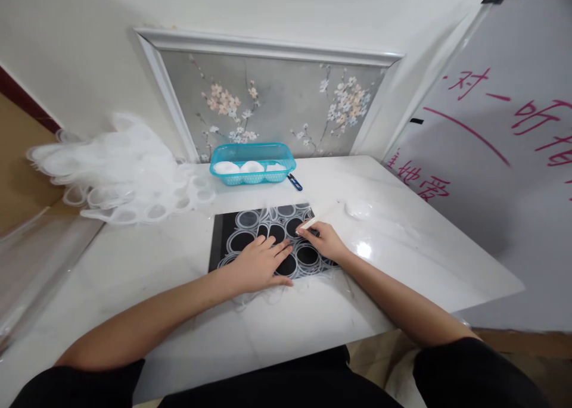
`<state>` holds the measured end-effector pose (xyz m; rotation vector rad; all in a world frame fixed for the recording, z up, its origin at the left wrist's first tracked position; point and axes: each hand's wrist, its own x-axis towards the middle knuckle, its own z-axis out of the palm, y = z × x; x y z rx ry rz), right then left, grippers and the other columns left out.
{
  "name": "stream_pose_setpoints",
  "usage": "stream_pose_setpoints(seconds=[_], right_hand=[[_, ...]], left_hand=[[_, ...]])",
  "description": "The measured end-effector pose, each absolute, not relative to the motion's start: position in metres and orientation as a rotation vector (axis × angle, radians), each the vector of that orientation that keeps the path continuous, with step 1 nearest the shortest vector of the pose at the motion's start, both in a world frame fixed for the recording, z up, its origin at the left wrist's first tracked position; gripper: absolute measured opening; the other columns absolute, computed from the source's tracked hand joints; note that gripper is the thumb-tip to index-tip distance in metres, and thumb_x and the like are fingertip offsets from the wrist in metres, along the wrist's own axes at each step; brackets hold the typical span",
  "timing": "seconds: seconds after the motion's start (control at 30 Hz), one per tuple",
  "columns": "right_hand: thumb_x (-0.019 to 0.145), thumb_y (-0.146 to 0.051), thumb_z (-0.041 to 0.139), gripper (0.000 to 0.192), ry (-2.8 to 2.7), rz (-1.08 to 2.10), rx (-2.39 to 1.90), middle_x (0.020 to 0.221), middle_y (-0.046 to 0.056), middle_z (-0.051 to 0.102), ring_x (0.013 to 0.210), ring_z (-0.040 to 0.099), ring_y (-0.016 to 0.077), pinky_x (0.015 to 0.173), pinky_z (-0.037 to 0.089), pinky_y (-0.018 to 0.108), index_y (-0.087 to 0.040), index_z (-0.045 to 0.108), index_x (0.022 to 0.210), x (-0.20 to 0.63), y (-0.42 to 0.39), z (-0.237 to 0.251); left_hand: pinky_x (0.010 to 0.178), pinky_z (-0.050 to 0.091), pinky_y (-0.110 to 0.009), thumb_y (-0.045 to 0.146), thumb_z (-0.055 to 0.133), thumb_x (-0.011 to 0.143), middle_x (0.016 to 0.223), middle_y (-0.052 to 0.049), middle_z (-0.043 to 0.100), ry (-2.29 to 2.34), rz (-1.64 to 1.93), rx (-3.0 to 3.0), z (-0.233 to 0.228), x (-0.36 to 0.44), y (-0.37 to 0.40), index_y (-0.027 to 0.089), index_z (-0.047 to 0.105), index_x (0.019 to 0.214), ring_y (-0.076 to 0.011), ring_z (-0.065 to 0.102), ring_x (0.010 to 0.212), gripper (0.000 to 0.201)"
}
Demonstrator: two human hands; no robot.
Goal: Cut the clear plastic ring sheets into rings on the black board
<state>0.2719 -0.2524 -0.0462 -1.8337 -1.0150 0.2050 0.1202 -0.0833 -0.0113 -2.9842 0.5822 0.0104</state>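
Note:
A black rectangular mat (pixel 218 232) lies on the table under a clear sheet printed with whitish rings (pixel 248 219). My left hand (pixel 261 265) rests flat on the sheet's near side, fingers spread, holding nothing. Toward the sheet's right side, my right hand (pixel 326 241) is closed around a slim white pen-like tool (pixel 308 223). The tool's lower end points down at the rings beside my thumb and fingers; its exact tip is too small to make out.
Behind the mat stands a blue plastic basket (pixel 252 178) holding several white round pieces. Small blue thread snips (pixel 295 182) lie beside it. A large heap of translucent white rings (pixel 129 176) fills the left. A whiteboard (pixel 491 217) leans at the right.

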Motion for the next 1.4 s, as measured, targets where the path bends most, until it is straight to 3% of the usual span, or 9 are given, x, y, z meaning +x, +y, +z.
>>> stream_pose_setpoints(seconds=[0.23,0.37,0.5,0.6,0.77,0.9,1.03,1.2,1.4], right_hand=[[0.087,-0.019,0.049,0.02,-1.584,-0.024,-1.972,0.099,0.01,0.07,0.105,0.058,0.0255,0.092,0.042,0.04,-0.021,0.067,0.094,0.268,-0.252,-0.042],[0.09,-0.023,0.043,0.024,-1.147,-0.316,-2.152,0.084,0.01,0.069,0.084,0.061,0.0237,0.083,0.043,0.037,-0.019,0.067,0.084,0.306,-0.256,-0.013],[0.094,-0.04,0.04,0.036,-0.641,-0.577,-1.963,0.097,0.01,0.068,0.088,0.062,0.023,0.082,0.044,0.034,-0.017,0.066,0.085,0.325,-0.271,0.016],[0.089,-0.046,0.047,0.035,-0.666,-0.402,-1.888,0.097,0.008,0.07,0.09,0.063,0.0226,0.084,0.044,0.034,-0.018,0.067,0.083,0.308,-0.272,0.016],[0.074,-0.047,0.067,0.029,-0.294,0.149,-1.518,0.086,0.009,0.071,0.092,0.064,0.0247,0.084,0.046,0.036,-0.018,0.064,0.077,0.291,-0.26,-0.004],[0.066,-0.037,0.075,0.022,-0.041,0.526,-1.053,0.085,0.003,0.07,0.076,0.064,0.0181,0.076,0.051,0.033,-0.023,0.06,0.074,0.304,-0.265,-0.007],[0.068,-0.038,0.073,0.019,-0.111,0.53,-0.881,0.089,0.0,0.069,0.068,0.061,0.0145,0.075,0.053,0.034,-0.025,0.06,0.071,0.313,-0.278,-0.003],[0.067,-0.046,0.069,0.025,-0.381,0.298,-1.287,0.098,0.002,0.068,0.065,0.058,0.0124,0.065,0.049,0.029,-0.023,0.064,0.076,0.323,-0.284,-0.005],[0.063,-0.038,0.07,0.024,-0.483,0.406,-2.007,0.044,-0.001,0.051,0.043,0.045,0.0111,0.046,0.036,0.024,-0.015,0.065,0.06,0.335,-0.279,-0.019]], left_hand=[[0.088,0.029,-0.039,0.075,0.03,0.084,0.139,-0.012,0.047,0.633,-0.017,-3.036,-0.006,0.122,-0.083,0.014,0.043,0.14,-0.028,0.047,0.103,0.084],[0.09,0.03,-0.039,0.079,0.034,0.081,0.141,-0.011,0.046,0.629,0.045,-3.077,-0.002,0.124,-0.081,0.014,0.044,0.139,-0.0291,0.047,0.106,0.088],[0.095,0.028,-0.04,0.075,0.03,0.085,0.147,-0.008,0.039,0.682,0.063,-3.088,0.0,0.118,-0.081,0.019,0.039,0.142,-0.0285,0.045,0.111,0.081],[0.098,0.028,-0.04,0.068,0.029,0.091,0.149,-0.007,0.034,0.764,-0.015,-3.103,0.006,0.118,-0.077,0.024,0.033,0.145,-0.0258,0.046,0.115,0.07],[0.098,0.033,-0.034,0.041,0.031,0.1,0.127,-0.006,0.056,0.181,-0.185,-3.242,0.013,0.151,-0.027,0.019,0.053,0.125,-0.0206,0.049,0.114,0.04],[0.086,0.041,-0.038,0.041,0.051,0.09,0.106,-0.014,0.062,-0.021,-0.086,-3.194,0.003,0.18,0.02,0.011,0.06,0.107,-0.0278,0.054,0.1,0.036],[0.086,0.04,-0.038,0.032,0.046,0.091,0.104,-0.015,0.058,-0.083,-0.113,-3.148,-0.006,0.183,0.034,0.011,0.059,0.097,-0.0283,0.053,0.1,0.025],[0.086,0.04,-0.037,0.037,0.049,0.09,0.102,-0.013,0.058,-0.131,-0.086,-3.15,-0.005,0.176,0.039,0.013,0.057,0.094,-0.0272,0.053,0.099,0.026],[0.085,0.04,-0.037,0.031,0.046,0.091,0.099,-0.013,0.061,-0.152,-0.06,-3.147,-0.006,0.171,0.049,0.013,0.057,0.094,-0.0277,0.053,0.098,0.022]])
